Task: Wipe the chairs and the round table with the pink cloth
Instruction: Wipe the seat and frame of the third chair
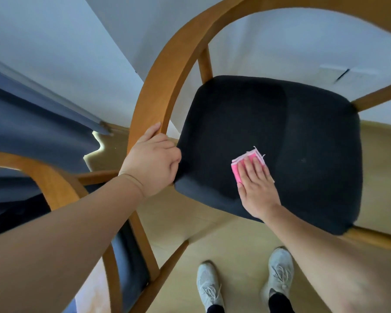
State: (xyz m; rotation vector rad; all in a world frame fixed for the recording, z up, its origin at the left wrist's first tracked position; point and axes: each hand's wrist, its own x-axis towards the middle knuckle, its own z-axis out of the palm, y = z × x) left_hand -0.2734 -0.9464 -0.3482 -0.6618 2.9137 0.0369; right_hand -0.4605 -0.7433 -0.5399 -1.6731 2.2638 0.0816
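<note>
1. Room: white walls (66, 53) meet a pale beige floor (235, 245). A blue curtain (32, 123) hangs at the left, its hem reaching the floor. No round worktop is in view.
2. Chair (370, 98): wooden frame with a black padded seat (303, 132), directly below the camera. It is the item under treatment.
3. Second chair (61, 188): same build, just beside the first on the left and partly cut off by the frame edge. Judged not yet attended to.
4. Left grip (151, 163): a bare hand clenched round the first chair's curved rail (167, 64), thumb over the top. Judged to steady the chair against the wiping push.
5. Right grip (257, 186): released, fingers straight and flat, palm pressing down on the cloth. A flat hand spreads pressure over the fabric.
6. Shoes (209, 288): a grey pair, planted on the floor at the seat's near edge.
7. Pink cloth (236, 171): folded small, lying on the seat's front left part, mostly under the right fingers.
</note>
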